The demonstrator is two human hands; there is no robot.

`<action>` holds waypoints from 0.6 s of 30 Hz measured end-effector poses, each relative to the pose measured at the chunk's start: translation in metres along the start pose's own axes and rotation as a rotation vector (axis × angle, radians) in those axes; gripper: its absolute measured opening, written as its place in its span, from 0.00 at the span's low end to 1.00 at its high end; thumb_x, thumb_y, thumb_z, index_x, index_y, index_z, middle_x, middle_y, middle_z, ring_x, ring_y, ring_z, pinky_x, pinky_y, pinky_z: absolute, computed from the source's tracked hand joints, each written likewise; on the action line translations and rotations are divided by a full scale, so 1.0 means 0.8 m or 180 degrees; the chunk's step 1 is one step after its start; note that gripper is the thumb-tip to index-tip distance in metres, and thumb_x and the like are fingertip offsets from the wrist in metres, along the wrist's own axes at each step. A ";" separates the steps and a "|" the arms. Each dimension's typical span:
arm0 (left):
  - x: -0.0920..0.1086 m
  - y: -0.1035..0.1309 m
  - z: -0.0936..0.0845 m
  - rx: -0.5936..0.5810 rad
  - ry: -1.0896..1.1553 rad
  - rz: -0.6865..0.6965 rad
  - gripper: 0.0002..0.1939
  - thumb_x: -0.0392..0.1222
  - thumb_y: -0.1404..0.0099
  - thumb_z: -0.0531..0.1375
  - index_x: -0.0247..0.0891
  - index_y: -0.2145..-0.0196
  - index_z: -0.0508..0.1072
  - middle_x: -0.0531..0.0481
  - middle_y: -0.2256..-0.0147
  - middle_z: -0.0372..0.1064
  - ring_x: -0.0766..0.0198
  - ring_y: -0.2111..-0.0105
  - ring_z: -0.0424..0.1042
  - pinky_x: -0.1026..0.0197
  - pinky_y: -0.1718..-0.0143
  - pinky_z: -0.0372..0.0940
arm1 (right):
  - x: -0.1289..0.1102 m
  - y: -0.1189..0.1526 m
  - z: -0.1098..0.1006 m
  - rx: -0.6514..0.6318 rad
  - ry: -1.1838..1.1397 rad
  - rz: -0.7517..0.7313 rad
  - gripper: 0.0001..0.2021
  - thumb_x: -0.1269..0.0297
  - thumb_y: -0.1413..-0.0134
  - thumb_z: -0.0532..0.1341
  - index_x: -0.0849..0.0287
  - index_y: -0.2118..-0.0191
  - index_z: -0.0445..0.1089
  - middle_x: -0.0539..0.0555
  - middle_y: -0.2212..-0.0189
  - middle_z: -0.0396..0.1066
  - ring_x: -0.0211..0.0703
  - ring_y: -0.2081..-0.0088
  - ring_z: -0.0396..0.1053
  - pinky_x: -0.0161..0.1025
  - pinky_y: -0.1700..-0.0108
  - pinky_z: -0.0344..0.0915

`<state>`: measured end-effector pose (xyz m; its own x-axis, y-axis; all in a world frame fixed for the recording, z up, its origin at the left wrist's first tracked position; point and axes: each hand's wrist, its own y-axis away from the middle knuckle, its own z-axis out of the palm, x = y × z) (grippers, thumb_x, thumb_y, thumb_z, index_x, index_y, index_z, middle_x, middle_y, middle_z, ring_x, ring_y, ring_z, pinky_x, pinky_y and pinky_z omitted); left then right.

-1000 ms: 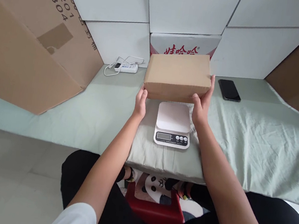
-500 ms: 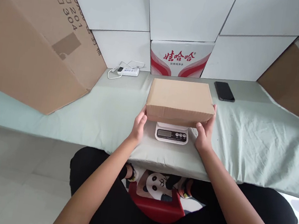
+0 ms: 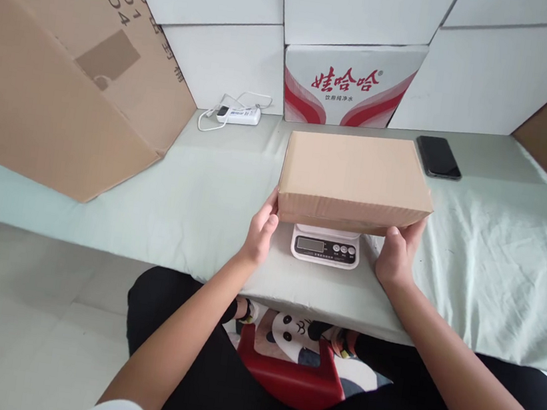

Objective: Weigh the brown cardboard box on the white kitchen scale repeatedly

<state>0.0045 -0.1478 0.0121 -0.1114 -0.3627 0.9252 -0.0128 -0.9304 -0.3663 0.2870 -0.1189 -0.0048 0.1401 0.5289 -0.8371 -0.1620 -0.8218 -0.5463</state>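
A closed brown cardboard box sits level above a white digital scale, whose platform it mostly covers. Whether the box rests on the platform or hovers just over it, I cannot tell. My left hand grips the box's near left corner, thumb in front and fingers around the side. At the near right corner, my right hand holds the box with its thumb on the front and its fingers partly hidden behind and below. The scale's display and round buttons show in front of the box, between my hands.
Behind the box stands a white and red carton against the tiled wall. A black phone lies to the right, a white power strip with a cable to the left. Large cardboard sheets flank the cloth-covered surface.
The view has shifted and come closer. The box's right end now sits slightly turned, and my right hand has slid lower toward its underside. Both hands still hold the box over the scale.
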 end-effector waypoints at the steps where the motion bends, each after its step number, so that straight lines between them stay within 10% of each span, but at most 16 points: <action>1: 0.000 0.000 0.000 -0.0012 -0.0002 -0.0006 0.39 0.73 0.26 0.55 0.48 0.28 0.70 0.40 0.29 0.73 0.41 0.21 0.60 0.38 0.18 0.57 | 0.000 -0.001 0.000 0.0039 -0.0012 0.0036 0.43 0.35 0.40 0.63 0.36 0.22 0.55 0.52 0.23 0.63 0.63 0.20 0.59 0.66 0.16 0.54; 18: -0.010 -0.001 -0.005 0.0103 -0.0086 0.0051 0.39 0.75 0.26 0.54 0.52 0.28 0.70 0.42 0.28 0.70 0.41 0.22 0.62 0.39 0.20 0.60 | -0.008 -0.004 0.006 0.0041 0.0054 -0.0038 0.44 0.30 0.40 0.61 0.33 0.22 0.53 0.49 0.19 0.54 0.59 0.15 0.45 0.67 0.15 0.48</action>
<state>0.0016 -0.1442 0.0044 -0.0844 -0.3786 0.9217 0.0210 -0.9255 -0.3782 0.2821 -0.1185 0.0018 0.1586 0.5348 -0.8300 -0.1727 -0.8126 -0.5566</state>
